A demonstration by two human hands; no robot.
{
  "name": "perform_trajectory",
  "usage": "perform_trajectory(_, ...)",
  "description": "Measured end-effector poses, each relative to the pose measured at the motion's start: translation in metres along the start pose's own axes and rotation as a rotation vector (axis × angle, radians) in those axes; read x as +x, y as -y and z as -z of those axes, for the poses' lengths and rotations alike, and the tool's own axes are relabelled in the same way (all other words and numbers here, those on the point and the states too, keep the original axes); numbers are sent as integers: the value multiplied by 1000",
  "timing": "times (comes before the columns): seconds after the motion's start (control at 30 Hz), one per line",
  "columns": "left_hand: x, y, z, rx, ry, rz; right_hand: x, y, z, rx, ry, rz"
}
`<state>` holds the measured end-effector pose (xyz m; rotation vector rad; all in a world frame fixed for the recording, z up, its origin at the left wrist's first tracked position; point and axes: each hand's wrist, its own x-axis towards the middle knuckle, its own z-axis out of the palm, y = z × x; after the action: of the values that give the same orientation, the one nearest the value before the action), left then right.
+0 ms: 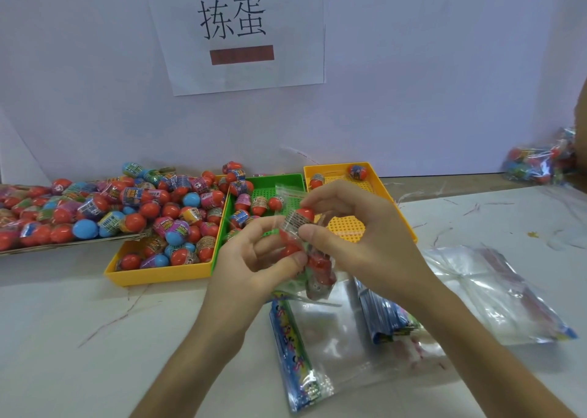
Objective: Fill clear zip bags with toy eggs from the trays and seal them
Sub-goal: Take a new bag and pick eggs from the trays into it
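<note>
My left hand [254, 258] grips a clear zip bag [313, 268] that has red toy eggs inside, held above the table in front of the trays. My right hand [355, 227] pinches a red egg with a striped wrapper [300, 217] at the bag's mouth. The green tray [287, 181] behind my hands holds several eggs. A yellow tray [165, 273] to its left is full of red, blue and pink eggs. Another yellow tray [378, 182] on the right holds two eggs.
A flat tray [73, 241] heaped with eggs lies at far left. Empty zip bags with blue printed strips [343, 338] lie below my hands, more clear bags [489, 290] to the right. Filled bags [540, 160] are piled at far right by the wall.
</note>
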<state>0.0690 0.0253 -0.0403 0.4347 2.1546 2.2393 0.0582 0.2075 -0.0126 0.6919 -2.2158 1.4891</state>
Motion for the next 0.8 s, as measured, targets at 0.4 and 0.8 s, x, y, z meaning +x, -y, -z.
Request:
perform_trajectory(0.4, -1, -3, 0, 4, 14, 10, -1, -1, 0, -72, 24, 52)
perform_trajectory(0.8, 0, 2, 3, 53, 17, -7, -2, 0, -2, -38, -20, 69)
